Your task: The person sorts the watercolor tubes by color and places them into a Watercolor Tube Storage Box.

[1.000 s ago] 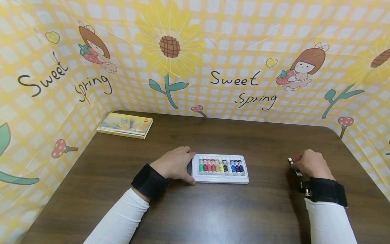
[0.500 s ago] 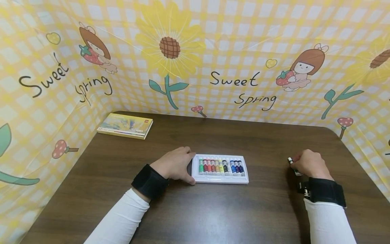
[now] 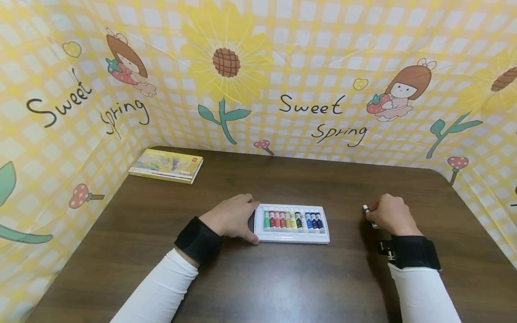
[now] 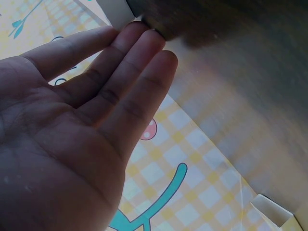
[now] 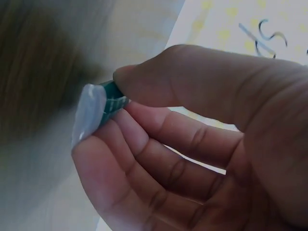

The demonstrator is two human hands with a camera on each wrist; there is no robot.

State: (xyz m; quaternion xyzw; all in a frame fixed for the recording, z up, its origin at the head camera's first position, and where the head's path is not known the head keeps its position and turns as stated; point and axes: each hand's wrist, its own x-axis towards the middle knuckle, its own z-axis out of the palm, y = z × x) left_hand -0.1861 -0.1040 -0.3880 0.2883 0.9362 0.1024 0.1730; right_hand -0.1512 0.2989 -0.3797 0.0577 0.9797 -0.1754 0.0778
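A white tray (image 3: 295,237) of paint tubes lies mid-table in the head view, with several coloured tubes (image 3: 287,219) in a row. My left hand (image 3: 232,218) holds the tray's left end, thumb at the front corner and fingers at the back one. In the left wrist view its fingers (image 4: 139,96) reach the white edge (image 4: 114,12). To the right of the tray, my right hand (image 3: 392,214) pinches a paint tube (image 5: 111,98) with a green label and a flat, pale crimped end. Its white cap (image 3: 365,208) points away from me in the head view.
A flat yellow box (image 3: 167,166) lies at the table's back left corner. Yellow checked cloth (image 3: 315,67) with printed flowers hangs along the back and sides of the brown wooden table (image 3: 258,278).
My right hand has moved left toward the tray, carrying the paint tube. My left hand and the tray have stayed in place.
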